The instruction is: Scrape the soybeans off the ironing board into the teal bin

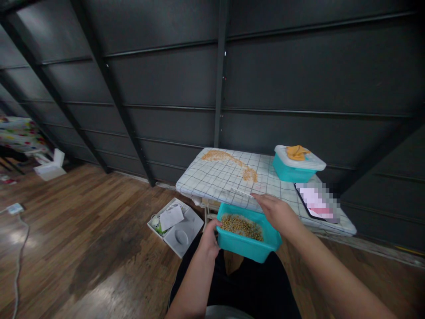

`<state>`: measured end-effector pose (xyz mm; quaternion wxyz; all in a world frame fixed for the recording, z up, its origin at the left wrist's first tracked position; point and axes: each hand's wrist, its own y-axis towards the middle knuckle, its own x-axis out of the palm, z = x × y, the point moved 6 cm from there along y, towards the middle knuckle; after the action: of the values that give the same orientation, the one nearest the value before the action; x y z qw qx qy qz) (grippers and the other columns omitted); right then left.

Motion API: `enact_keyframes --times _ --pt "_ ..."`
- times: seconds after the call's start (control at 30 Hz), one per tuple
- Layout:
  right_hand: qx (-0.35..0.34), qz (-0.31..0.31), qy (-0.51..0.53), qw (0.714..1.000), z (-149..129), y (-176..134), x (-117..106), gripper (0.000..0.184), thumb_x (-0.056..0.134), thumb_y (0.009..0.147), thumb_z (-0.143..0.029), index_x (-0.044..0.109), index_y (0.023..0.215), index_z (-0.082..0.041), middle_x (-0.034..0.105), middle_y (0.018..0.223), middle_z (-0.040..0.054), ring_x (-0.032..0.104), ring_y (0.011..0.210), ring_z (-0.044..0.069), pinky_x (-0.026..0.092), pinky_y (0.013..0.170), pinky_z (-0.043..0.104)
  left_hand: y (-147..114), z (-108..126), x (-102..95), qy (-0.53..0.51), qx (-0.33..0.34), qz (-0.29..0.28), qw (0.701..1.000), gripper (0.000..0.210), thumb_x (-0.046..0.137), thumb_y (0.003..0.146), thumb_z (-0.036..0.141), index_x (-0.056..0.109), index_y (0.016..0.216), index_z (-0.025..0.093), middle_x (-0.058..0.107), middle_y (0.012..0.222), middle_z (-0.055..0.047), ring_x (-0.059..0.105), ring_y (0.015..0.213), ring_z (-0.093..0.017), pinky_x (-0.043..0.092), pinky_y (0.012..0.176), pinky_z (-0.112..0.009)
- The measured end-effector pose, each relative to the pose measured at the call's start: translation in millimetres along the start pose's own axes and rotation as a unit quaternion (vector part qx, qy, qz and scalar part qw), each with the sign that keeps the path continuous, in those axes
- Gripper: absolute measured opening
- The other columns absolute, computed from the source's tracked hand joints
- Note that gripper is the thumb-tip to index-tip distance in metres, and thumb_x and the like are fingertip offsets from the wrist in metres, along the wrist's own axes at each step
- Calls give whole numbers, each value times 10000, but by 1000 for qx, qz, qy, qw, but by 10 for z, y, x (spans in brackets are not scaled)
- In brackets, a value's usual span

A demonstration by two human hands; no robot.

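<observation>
My left hand (210,237) grips the left end of a teal plastic box (244,246), which is tilted at the near edge of the table over my lap. Inside it lie round yellow-brown beans (242,227). Over the box's far right corner, my right hand (274,212) is closed on a clear plastic ruler (241,192), which lies low across the near edge of the checked tablecloth (222,179). Small orange-yellow grains (217,155) are spread in a curved band on the cloth, ending in a denser patch (250,174) beyond the ruler.
On the table's right stand a lidded teal box (294,172) with an orange cloth (298,153) on top and a tablet (317,204) with a blurred screen. An open white carton (177,228) sits on the wooden floor, left of my legs. A dark panelled wall (166,79) rises behind.
</observation>
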<state>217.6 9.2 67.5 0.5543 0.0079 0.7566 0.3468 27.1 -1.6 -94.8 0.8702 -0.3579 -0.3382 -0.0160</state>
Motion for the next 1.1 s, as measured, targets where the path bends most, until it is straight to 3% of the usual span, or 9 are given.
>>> enact_keyframes --times 0.27,0.43,0.57,0.67,0.8,0.87,0.93,1.1 --pt "-40 -26 65 997 -237 -243 -153 428 424 914 -88 678 1230 -225 738 1129 74 708 1009 210 593 883 357 15 1 -14 -6 1 12 1000 229 622 610 275 638 809 163 631 625 -38 637 661 -228 513 572 -294" --pt "1 25 41 999 -128 -416 -270 357 439 953 -165 666 1227 -189 727 1166 94 704 1036 224 585 904 355 22 5 -28 -10 8 16 1000 249 637 596 272 637 821 163 622 626 -31 638 671 -229 511 586 -292" --pt "70 88 60 992 16 -604 -311 316 481 958 -250 681 1198 -201 731 1157 91 700 1044 245 581 907 379 49 -13 -57 -14 12 20 1000 250 646 594 272 634 816 159 612 617 -30 618 637 -218 483 551 -279" --pt "159 144 88 973 105 -824 -313 282 536 935 -329 715 1126 -226 747 1108 75 706 1018 273 586 882 402 63 -56 -73 -19 21 22 999 276 653 587 277 636 837 160 614 627 -25 600 602 -206 454 517 -268" --pt "317 224 134 912 203 -1197 -261 292 647 860 -429 744 1013 -200 770 998 89 727 921 311 606 806 432 57 -136 -86 -28 42 15 999 320 651 568 280 633 871 178 651 701 -22 615 623 -202 439 510 -257" --pt "360 253 163 883 229 -1347 -188 304 671 842 -431 746 1000 -182 770 990 105 728 910 319 604 814 449 47 -158 -99 -32 59 11 998 348 646 550 270 629 888 191 668 741 -16 621 641 -191 420 507 -238" --pt "352 266 197 876 234 -1426 -79 268 660 857 -394 743 994 -179 759 1044 119 717 970 325 581 881 488 40 -166 -113 -33 72 9 997 389 643 534 258 629 918 199 683 781 -12 629 666 -188 408 509 -228" --pt "208 270 223 913 114 -1454 252 97 668 851 -277 720 912 -221 731 1129 123 586 1229 357 459 1004 652 23 -182 -108 -38 78 -4 996 442 634 529 239 638 970 200 692 800 -13 643 711 -205 411 532 -236"
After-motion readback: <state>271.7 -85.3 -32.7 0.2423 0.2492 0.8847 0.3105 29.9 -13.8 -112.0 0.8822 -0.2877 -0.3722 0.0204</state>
